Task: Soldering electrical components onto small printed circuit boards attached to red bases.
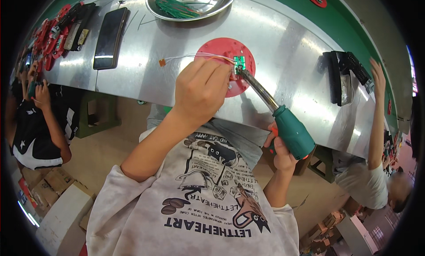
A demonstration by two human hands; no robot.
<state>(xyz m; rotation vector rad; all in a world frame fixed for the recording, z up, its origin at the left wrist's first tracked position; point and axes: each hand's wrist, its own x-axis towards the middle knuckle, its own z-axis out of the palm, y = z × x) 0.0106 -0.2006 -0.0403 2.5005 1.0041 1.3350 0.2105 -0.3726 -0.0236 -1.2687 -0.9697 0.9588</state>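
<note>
A round red plastic disc [213, 46] lies on the metal table in front of me, with a small green circuit board [239, 61] on its right part. My left hand [201, 88] is closed in a pinch at the board's left edge, on what looks like a thin wire; its fingertips partly hide it. Thin pale wires [188, 55] run left from the board, past the hand, to a small orange-brown piece [162, 62]. My right hand [282, 152] grips a green soldering iron [294, 130] by its handle. The iron's metal tip touches or nearly touches the board's lower edge.
A steel bowl [212, 16] with green wires [172, 6] stands at the far side. A black phone [110, 39] lies left, near piled red parts [46, 39]. To the right sits a black soldering stand [338, 79]. Co-workers' arms [53, 123] [377, 110] show at both sides.
</note>
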